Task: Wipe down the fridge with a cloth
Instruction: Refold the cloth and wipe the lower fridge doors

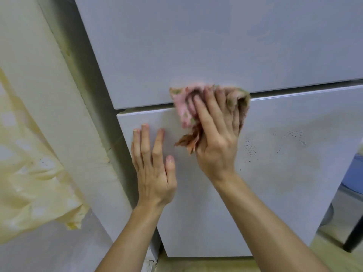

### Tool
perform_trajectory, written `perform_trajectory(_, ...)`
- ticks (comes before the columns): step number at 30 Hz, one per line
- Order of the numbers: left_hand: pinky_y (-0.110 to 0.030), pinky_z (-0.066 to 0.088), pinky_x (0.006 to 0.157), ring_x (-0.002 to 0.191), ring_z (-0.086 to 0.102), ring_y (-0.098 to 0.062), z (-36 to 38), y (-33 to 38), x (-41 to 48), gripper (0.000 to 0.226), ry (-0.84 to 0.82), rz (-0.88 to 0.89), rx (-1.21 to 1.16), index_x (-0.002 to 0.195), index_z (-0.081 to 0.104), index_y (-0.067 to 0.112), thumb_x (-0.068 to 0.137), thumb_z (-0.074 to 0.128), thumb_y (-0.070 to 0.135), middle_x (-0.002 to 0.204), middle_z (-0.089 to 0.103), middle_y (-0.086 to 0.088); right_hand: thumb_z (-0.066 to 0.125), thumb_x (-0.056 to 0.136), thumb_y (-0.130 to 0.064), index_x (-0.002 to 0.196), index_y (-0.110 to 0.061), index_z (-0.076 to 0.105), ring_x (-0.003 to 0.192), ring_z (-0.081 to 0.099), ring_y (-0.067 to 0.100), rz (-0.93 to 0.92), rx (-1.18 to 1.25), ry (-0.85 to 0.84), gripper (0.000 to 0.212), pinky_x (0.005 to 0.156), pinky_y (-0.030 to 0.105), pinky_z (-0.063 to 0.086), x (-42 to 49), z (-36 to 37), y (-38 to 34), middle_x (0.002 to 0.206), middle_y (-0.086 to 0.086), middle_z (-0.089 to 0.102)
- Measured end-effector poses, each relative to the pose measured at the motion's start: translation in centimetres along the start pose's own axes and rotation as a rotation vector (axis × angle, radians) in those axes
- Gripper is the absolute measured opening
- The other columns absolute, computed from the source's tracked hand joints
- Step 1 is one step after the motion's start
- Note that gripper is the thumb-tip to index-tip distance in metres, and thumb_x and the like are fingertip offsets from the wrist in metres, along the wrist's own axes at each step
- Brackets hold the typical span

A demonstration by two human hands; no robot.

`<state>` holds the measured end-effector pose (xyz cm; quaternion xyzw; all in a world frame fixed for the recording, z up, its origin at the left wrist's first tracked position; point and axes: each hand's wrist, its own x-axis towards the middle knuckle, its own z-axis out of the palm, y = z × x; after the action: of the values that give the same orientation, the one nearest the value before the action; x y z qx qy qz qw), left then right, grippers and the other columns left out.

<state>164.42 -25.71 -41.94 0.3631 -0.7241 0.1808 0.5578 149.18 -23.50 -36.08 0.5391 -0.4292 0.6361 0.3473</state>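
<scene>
Head view — right hand (216,138) presses cloth (186,108) on fridge (275,55) — left hand (155,167) flat.

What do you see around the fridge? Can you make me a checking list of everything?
Surface: lower fridge door, pale, with dark specks and a brownish smudge right of the hands; upper fridge door looks plain.
Job's things: pink patterned cloth, bunched over the gap between the two doors.
Clutter: nothing seen.
Grippers: right hand presses the cloth with fingers spread; left hand rests flat on the lower fridge door, holding nothing.
Cables: nothing seen.
Surroundings: yellowish plastic sheet hangs at the left by a pale wall; something blue at the right edge, too cropped to tell.
</scene>
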Motion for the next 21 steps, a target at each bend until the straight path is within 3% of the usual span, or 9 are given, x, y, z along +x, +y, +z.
perform_trajectory(3, -0.060, 0.009, 0.129, 0.161, 0.006, -0.039, 0.5, 0.4, 0.0, 0.065, 0.010, -0.005, 0.051, 0.161, 0.031, 0.016, 0.097, 0.042, 0.019, 0.170, 0.018, -0.023, 0.041, 0.111, -0.013, 0.147, -0.014, 0.056, 0.157, 0.029, 0.017, -0.072, -0.025, -0.082, 0.039, 0.128, 0.044, 0.021, -4.1, -0.8, 0.9, 0.159, 0.006, 0.045)
perform_trajectory(6, -0.058, 0.007, 0.129, 0.161, 0.008, -0.039, 1.2, 0.3, -0.1, 0.065, 0.037, -0.013, 0.109, 0.161, 0.036, 0.020, 0.096, 0.044, 0.017, 0.171, 0.018, -0.021, 0.035, 0.109, -0.013, 0.157, -0.019, 0.043, 0.160, 0.020, 0.014, -0.167, -0.107, -0.289, 0.049, 0.129, 0.035, 0.013, -12.1, -2.8, 3.6, 0.170, -0.002, 0.028)
perform_trajectory(9, -0.057, 0.005, 0.128, 0.161, 0.006, -0.035, 1.9, 0.7, -0.4, 0.060, 0.055, -0.014, 0.131, 0.161, 0.033, 0.021, 0.102, 0.043, 0.024, 0.171, 0.017, -0.017, 0.034, 0.102, -0.008, 0.163, -0.025, 0.028, 0.160, 0.016, 0.013, -0.272, -0.206, -0.501, 0.064, 0.123, 0.033, 0.021, -18.6, -5.4, 6.5, 0.175, -0.007, 0.013)
perform_trajectory(12, -0.058, 0.005, 0.128, 0.162, 0.004, -0.032, 2.5, 1.1, -0.4, 0.060, 0.058, -0.028, 0.118, 0.161, 0.033, 0.019, 0.101, 0.042, 0.022, 0.171, 0.016, -0.015, 0.030, 0.101, -0.004, 0.162, -0.022, 0.031, 0.160, 0.016, 0.014, -0.277, -0.220, -0.582, 0.063, 0.126, 0.034, 0.017, -19.0, -6.3, 7.0, 0.175, -0.007, 0.012)
perform_trajectory(15, -0.058, 0.006, 0.128, 0.162, 0.004, -0.031, 2.5, 1.2, -0.4, 0.062, 0.060, -0.018, 0.113, 0.161, 0.032, 0.020, 0.100, 0.043, 0.020, 0.170, 0.017, -0.015, 0.026, 0.110, -0.008, 0.157, -0.022, 0.038, 0.160, 0.018, 0.014, -0.235, -0.153, -0.529, 0.050, 0.125, 0.034, 0.019, -15.9, -5.9, 6.1, 0.175, -0.008, 0.013)
perform_trajectory(21, -0.055, 0.008, 0.128, 0.162, 0.006, -0.026, 2.6, 2.6, 0.6, 0.063, 0.075, 0.077, 0.082, 0.160, 0.034, 0.022, 0.098, 0.045, 0.018, 0.169, 0.021, -0.014, 0.049, 0.101, 0.004, 0.151, -0.012, 0.050, 0.159, 0.019, 0.016, -0.050, -0.102, -0.116, 0.053, 0.129, 0.043, 0.016, -2.3, -2.9, 4.6, 0.163, 0.006, 0.035)
